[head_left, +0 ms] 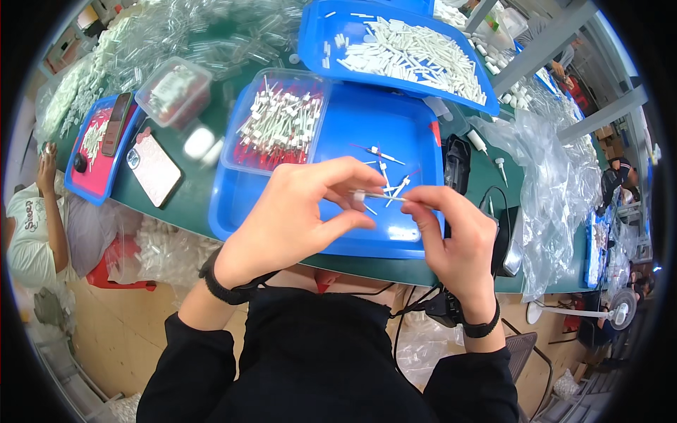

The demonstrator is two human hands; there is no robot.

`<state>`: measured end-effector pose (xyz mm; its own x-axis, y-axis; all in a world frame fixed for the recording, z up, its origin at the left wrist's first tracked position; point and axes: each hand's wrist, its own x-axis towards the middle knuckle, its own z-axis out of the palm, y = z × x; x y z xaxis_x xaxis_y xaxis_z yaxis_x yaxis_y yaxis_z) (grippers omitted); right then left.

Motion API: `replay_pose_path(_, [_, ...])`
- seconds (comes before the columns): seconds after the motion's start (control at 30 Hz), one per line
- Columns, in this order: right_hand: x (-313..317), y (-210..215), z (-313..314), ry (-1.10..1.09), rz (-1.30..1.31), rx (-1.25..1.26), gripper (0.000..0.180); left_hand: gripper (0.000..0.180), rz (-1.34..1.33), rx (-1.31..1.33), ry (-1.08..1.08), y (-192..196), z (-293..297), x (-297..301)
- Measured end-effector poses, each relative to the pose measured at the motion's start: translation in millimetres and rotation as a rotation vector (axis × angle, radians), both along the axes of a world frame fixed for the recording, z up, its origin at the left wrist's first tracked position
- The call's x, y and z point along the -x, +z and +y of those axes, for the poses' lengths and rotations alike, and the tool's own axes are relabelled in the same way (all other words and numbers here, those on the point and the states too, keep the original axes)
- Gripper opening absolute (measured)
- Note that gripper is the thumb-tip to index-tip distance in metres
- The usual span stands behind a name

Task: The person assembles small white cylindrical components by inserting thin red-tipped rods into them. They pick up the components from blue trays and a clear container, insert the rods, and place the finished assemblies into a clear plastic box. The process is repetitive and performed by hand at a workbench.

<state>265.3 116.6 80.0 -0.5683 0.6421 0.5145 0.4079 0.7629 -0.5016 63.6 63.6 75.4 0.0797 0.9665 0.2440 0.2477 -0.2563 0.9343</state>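
Over the blue tray (402,240), my right hand (455,229) pinches one end of a thin wand (384,197) with a small white collar. My left hand (296,208) is open around the wand's collared end, its thumb and fingers apart; whether a fingertip touches it is unclear. Below the hands, several similar wands (383,168) with white collars and dark or reddish ends lie loose in the tray. A clear plastic box (321,106) at the tray's left holds many more, with white collars and red ends.
Behind stands another blue tray (310,53) of short white tubes. To the left are a clear container (173,92), a phone in a pale case (154,169) and a pink-lined tray (88,173). Clear plastic bags (546,190) and a black case (457,162) sit right. A person's arm (49,183) shows far left.
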Motion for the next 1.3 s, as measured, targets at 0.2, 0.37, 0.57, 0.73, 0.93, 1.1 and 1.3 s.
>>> replay_pose_path(0.2, [1.2,-4.3,1.4,0.033,0.097,0.067,0.012,0.017,0.279,-0.259,0.095,-5.9,-1.2,6.2])
replay_pose_path(0.37, [7.8,-0.3,6.4,0.111,0.077,-0.222,0.015,0.015,0.203,-0.262,0.120,-1.8,-6.8,-2.7])
replay_pose_path(0.57, [7.4,2.1,6.2,0.114,0.039,-0.287,0.015,0.015,0.233,-0.313,0.131,-0.1,-10.0,-2.5])
replay_pose_path(0.73, [7.4,5.0,7.6,0.142,0.006,-0.268,0.016,0.016,0.287,-0.340,0.134,-0.4,-12.0,-0.6])
replay_pose_path(0.93, [14.3,0.5,2.7,0.129,0.100,-0.188,0.017,0.017,0.312,-0.420,0.189,3.8,-15.9,-1.1])
replay_pose_path(1.1, [17.5,0.3,6.9,0.210,-0.003,-0.312,0.032,0.016,0.310,-0.428,0.203,-0.7,-17.4,0.2])
replay_pose_path(1.3, [24.2,-1.4,13.2,0.249,-0.061,-0.295,0.039,0.026,0.356,-0.346,0.140,-6.0,-15.9,14.3])
